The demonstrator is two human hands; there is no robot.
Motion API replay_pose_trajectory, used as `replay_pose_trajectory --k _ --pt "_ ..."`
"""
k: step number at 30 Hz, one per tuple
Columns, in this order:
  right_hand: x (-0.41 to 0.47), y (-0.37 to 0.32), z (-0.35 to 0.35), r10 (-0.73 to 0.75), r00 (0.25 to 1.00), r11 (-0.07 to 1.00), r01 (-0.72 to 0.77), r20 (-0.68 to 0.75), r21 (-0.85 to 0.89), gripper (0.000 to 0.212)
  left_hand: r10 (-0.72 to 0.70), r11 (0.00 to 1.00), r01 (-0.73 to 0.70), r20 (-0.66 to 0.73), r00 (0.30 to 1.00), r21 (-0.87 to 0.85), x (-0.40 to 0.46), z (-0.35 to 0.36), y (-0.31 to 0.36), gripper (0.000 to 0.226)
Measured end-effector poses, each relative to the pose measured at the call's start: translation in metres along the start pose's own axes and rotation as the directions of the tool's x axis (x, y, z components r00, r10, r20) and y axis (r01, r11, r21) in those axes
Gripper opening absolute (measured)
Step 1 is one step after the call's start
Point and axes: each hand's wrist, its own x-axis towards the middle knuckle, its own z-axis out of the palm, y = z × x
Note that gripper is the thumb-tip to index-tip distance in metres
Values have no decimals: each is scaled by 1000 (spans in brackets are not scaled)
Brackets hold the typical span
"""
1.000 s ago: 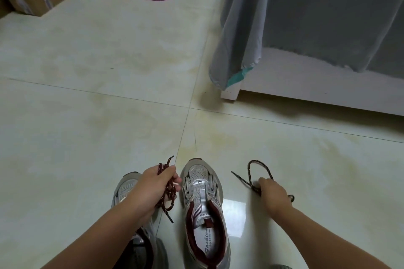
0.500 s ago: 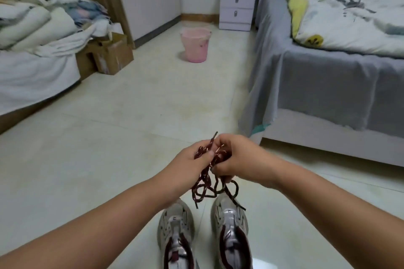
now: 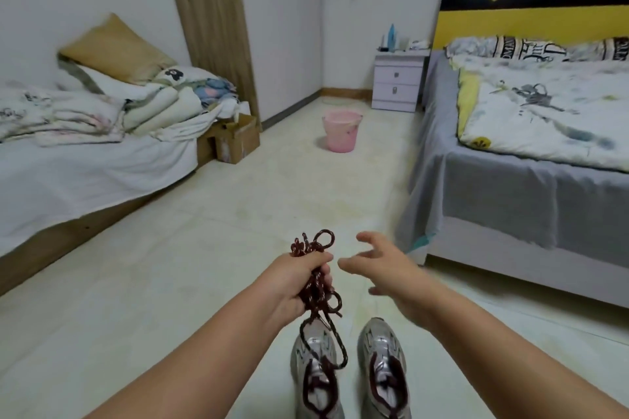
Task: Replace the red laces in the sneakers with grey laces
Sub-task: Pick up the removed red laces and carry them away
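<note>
Two silver sneakers with dark red trim stand side by side on the floor at the bottom, the left sneaker (image 3: pixel 315 381) and the right sneaker (image 3: pixel 383 364), both without laces. My left hand (image 3: pixel 296 282) grips a bundle of dark red laces (image 3: pixel 318 296) above the left sneaker; loops stick out above the fist and a long loop hangs down over the shoe. My right hand (image 3: pixel 384 269) hovers just right of the bundle with fingers spread, holding nothing. No grey laces are in view.
A low bed with white sheet and folded bedding (image 3: pixel 85 160) lies at left, a cardboard box (image 3: pixel 236 139) beside it. A pink bucket (image 3: pixel 341 129) stands on the tiled floor ahead. A grey-sheeted bed (image 3: pixel 510 187) fills the right; a white nightstand (image 3: pixel 396 82) stands behind.
My right hand picked a lace off the floor, brought it to the bundle and let go. Both laces are now in my left hand. The view tilted up across the room.
</note>
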Motion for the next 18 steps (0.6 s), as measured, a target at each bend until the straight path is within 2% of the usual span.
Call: replay_pose_trajectory --k 2,4,6,8,9,10,12,14,15,18 --pt "-21 10 16 121 965 988 -140 233 64 66 40 968 -50 -47 998 -246 -11 0 -4 21" --pt "-36 18 28 149 900 986 -165 410 6 36 102 915 -129 -91 991 -382 -23 1 -8 19" --pt "-43 17 30 103 909 991 -129 404 36 1 190 909 -228 -139 972 -350 -34 -2 -12 13" --pt "-44 14 24 48 964 994 -73 261 87 16 297 932 -321 -155 942 -170 -42 -10 -15 12" --pt "-45 12 21 19 985 995 -35 169 90 17 360 932 -364 -142 922 -1 -45 -14 -17 12" --pt "-46 11 19 -11 996 996 3 87 90 16 422 895 -395 -106 900 208 -49 -17 -18 13" --pt "-47 9 17 -66 998 985 69 -25 159 14 468 722 -409 41 883 558 -55 -21 -21 12" --pt "-45 7 18 -98 990 957 121 -97 262 15 343 590 -387 215 915 709 -60 -20 -28 11" --pt "-43 7 19 -106 987 944 138 -120 298 16 249 562 -369 274 929 740 -61 -20 -33 14" --pt "-39 7 25 -111 988 914 144 -109 378 20 65 599 -294 321 945 745 -63 -15 -45 15"
